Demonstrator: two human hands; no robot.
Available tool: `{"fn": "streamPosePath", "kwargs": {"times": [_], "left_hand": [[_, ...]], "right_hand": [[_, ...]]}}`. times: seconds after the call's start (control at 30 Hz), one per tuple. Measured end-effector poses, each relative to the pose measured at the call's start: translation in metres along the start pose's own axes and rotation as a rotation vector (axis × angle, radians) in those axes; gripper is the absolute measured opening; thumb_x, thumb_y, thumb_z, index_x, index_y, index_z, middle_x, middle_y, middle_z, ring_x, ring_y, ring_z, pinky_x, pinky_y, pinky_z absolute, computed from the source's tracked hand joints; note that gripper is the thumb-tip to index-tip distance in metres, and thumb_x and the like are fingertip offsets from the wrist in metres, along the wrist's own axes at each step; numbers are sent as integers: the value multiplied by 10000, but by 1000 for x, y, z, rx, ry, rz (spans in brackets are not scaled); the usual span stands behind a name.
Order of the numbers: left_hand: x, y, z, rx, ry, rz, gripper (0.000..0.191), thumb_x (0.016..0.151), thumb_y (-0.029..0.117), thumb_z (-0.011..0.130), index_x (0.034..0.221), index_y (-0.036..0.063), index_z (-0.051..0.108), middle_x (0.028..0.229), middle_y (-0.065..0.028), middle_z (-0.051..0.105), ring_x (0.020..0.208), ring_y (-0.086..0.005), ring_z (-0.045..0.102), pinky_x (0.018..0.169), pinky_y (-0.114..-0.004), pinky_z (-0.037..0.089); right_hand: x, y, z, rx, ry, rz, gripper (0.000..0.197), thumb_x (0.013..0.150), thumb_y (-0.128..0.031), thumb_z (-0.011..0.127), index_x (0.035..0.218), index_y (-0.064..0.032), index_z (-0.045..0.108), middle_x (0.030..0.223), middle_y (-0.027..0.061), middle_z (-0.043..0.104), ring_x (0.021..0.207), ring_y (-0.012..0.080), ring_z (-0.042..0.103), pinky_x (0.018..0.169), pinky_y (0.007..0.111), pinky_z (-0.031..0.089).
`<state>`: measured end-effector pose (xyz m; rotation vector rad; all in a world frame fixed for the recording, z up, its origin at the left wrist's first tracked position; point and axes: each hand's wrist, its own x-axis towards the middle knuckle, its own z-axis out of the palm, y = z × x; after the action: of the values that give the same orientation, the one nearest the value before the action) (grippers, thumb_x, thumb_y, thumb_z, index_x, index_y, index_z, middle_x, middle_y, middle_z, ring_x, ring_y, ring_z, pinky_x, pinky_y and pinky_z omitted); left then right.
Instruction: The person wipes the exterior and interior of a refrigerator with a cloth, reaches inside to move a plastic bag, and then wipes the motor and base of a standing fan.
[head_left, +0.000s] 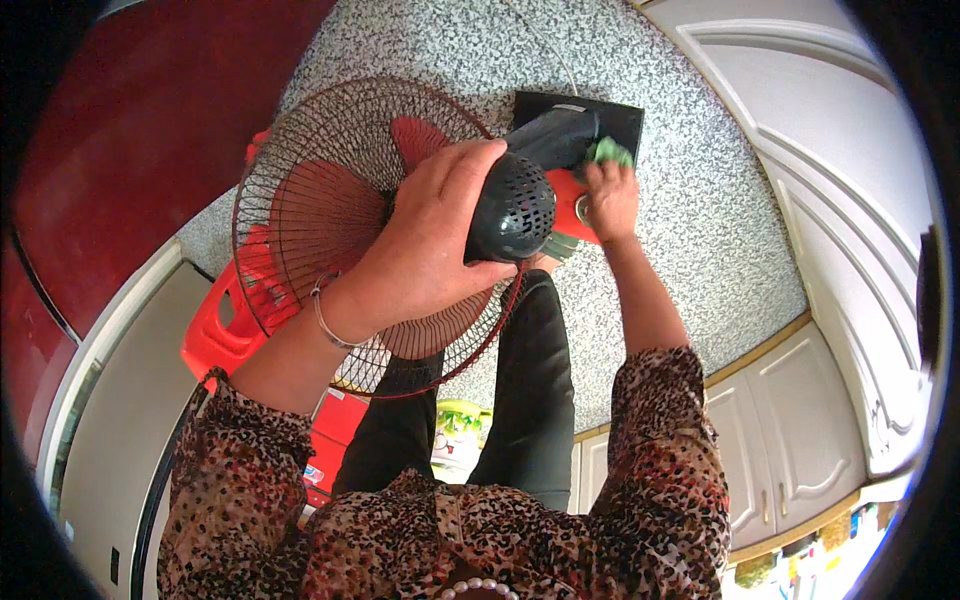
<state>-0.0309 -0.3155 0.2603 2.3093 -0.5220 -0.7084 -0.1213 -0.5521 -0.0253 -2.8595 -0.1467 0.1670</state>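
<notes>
An electric fan with a round wire guard (330, 135) and dark red blades (326, 206) stands tilted before me. My left hand (427, 232) is closed around the fan's black perforated motor housing (517, 206). A green cloth (611, 152) is pinched in the fingers of my right hand (613, 201), beside the fan's red control panel (564, 199) with a round knob. Behind that panel, a black neck (551, 139) runs to the square black base (634, 120) on the speckled floor. The palm side of my right hand is hidden.
A red plastic stool or similar object (225, 330) stands behind the guard at left, near a dark red glossy panel (150, 112). White cabinet doors (802, 420) line the right side. A power cord (559, 60) trails from the base. My legs (532, 390) are close below the fan.
</notes>
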Motion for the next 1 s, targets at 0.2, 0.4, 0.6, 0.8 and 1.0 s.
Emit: {"fn": "streamPosePath", "kwargs": {"times": [0.2,0.4,0.6,0.8,1.0], "left_hand": [[1,1,3,-1,-13,21,995,644,127,872,1468,33,323,1414,-203,430,1335,-394,412,1146,-458,319],[-2,4,6,-22,25,3,985,653,120,865,1474,33,328,1413,-202,432,1332,-391,415,1143,-459,319],[2,7,3,6,-8,48,967,655,116,862,1468,22,347,1415,-199,432,1340,-383,411,1145,-459,315],[-2,4,1,-16,12,17,978,648,111,864,1472,26,343,1413,-198,435,1333,-388,418,1138,-459,327],[-5,0,-2,0,-9,44,986,643,114,869,1472,31,341,1411,-200,436,1331,-390,423,1139,-456,327]], "right_hand": [[94,40,-25,-118,225,15,199,850,-116,560,1019,-138,664,1004,124,607,962,350,577,804,443,519],[-25,-13,3,80,33,64,261,751,-75,647,1012,-79,668,1085,144,607,1035,404,556,913,468,496],[65,36,-24,22,286,12,291,770,-24,589,1053,-76,632,1041,189,608,953,401,564,854,502,472],[19,12,-12,-24,315,-41,248,794,-68,603,1039,-40,633,1125,182,591,1060,403,558,915,488,478],[10,-2,-12,256,169,31,328,749,-26,641,1074,-73,651,1108,163,603,1036,427,538,916,500,466]]}}
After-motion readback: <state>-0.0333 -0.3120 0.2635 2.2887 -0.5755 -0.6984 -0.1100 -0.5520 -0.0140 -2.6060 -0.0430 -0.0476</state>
